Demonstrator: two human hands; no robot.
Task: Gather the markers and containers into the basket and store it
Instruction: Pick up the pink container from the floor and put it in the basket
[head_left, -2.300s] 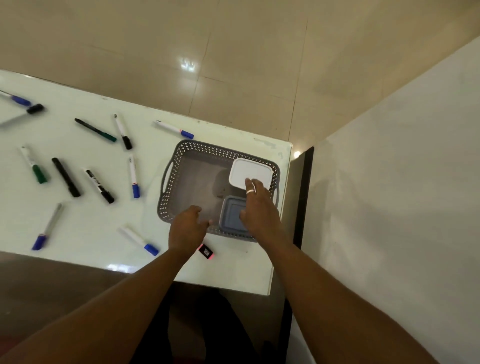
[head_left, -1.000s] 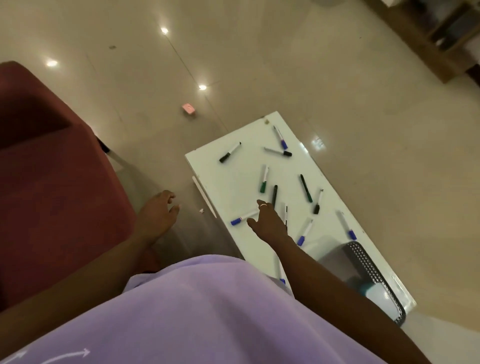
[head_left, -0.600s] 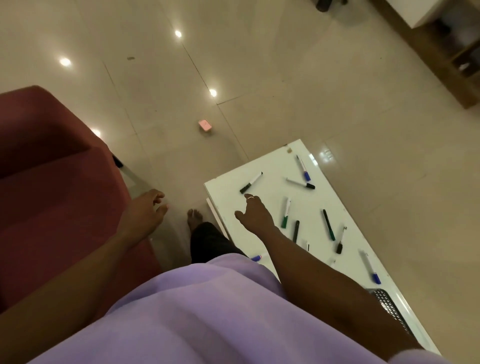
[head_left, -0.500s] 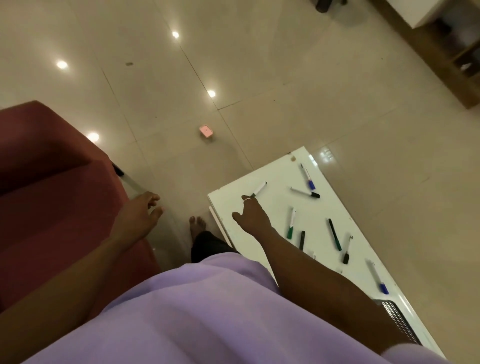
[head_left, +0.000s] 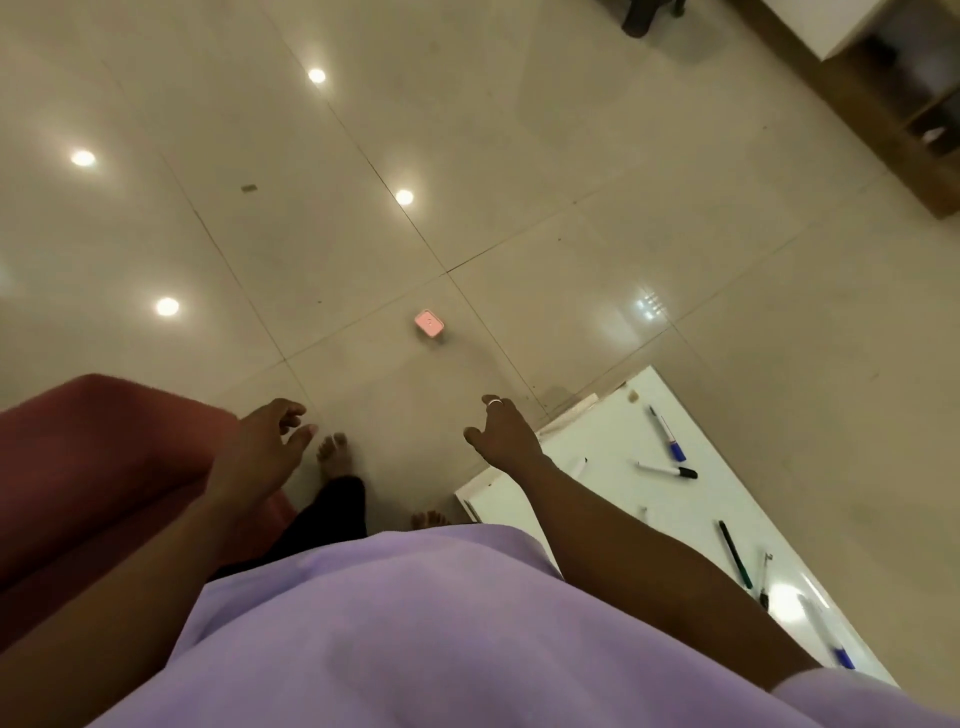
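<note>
Both hands hang empty above the tiled floor (head_left: 519, 156), the left hand (head_left: 265, 452) beside a red seat (head_left: 104, 467) and the right hand (head_left: 506, 434) just off the white surface (head_left: 613, 499), each with its fingers apart. Markers (head_left: 667, 471) lie scattered on that surface at the right, well apart from a small pink object (head_left: 429, 322) on the floor farther off.

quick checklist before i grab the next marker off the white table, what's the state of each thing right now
1. Right hand free: ok, open and holding nothing, at the table's near corner.
2. Left hand free: ok, open and holding nothing, beside the red seat.
3. Markers within reach: ok, black-capped marker and blue-capped marker lie loose on the white table.
4. Basket ready: cannot tell, it is out of view.
5. Floor clear: not ok, a small pink object lies ahead of the bare feet.
</note>
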